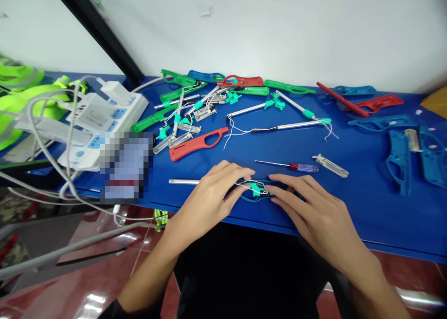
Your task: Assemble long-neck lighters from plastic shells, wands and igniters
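Near the table's front edge lies a blue lighter shell (256, 199) with a teal trigger piece (256, 188) and thin white wires over it. My left hand (218, 188) is closed over the shell's left part, thumb and fingers bent towards the wires. A silver metal tube (183, 182) sticks out to the left from under that hand. My right hand (307, 200) bends its fingers onto the shell's right end, fingertips beside the teal piece; what lies under them is hidden. Behind this hand are a screwdriver (302, 167) and a clear fuel tank (331, 166).
A red shell half (197, 144), metal tubes (247, 109) with wires and green shells (289, 87) lie towards the wall. Several blue shell pieces (400, 160) are at the right. A white power strip (101, 132) with cables and a phone (129, 167) stand left.
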A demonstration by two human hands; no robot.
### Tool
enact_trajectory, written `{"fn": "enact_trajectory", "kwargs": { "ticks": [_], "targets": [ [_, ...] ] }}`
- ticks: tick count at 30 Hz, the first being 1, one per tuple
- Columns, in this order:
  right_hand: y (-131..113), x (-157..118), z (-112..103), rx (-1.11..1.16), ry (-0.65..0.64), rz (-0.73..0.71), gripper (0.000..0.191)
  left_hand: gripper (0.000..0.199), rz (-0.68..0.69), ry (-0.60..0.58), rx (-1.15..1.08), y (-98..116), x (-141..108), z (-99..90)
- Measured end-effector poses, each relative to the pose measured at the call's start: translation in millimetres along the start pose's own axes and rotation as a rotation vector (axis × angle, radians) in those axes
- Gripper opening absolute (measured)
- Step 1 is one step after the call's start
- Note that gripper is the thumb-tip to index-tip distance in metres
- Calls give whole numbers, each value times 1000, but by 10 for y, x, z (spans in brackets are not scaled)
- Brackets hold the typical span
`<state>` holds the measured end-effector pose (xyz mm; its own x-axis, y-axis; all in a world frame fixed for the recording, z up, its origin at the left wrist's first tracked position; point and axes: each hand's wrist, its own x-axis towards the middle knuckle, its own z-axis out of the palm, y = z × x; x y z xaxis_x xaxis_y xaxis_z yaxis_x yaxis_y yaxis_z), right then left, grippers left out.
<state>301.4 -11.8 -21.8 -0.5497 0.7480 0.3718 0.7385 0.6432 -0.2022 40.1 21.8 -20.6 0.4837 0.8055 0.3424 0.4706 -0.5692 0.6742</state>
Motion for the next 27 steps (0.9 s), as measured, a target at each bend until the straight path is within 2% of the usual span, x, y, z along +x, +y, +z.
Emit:
{"fn": "enact_trajectory", "kwargs": {
  "ticks": [4,9,16,27],
  "targets": [
    [3,-8,-8,13,-5,3,37,29,33,8,16,-18,7,9],
    [11,-20,-3,24,-15,14,38,20,40,-26,15,-28,28,14],
    [-25,32,-21,-38,5,-15,27,12,17,-26,-9,-23,40,-12],
    [-60,48,-7,-94,54,-12,22,17,75,2,2,-19,10,-1]
  ]
}}
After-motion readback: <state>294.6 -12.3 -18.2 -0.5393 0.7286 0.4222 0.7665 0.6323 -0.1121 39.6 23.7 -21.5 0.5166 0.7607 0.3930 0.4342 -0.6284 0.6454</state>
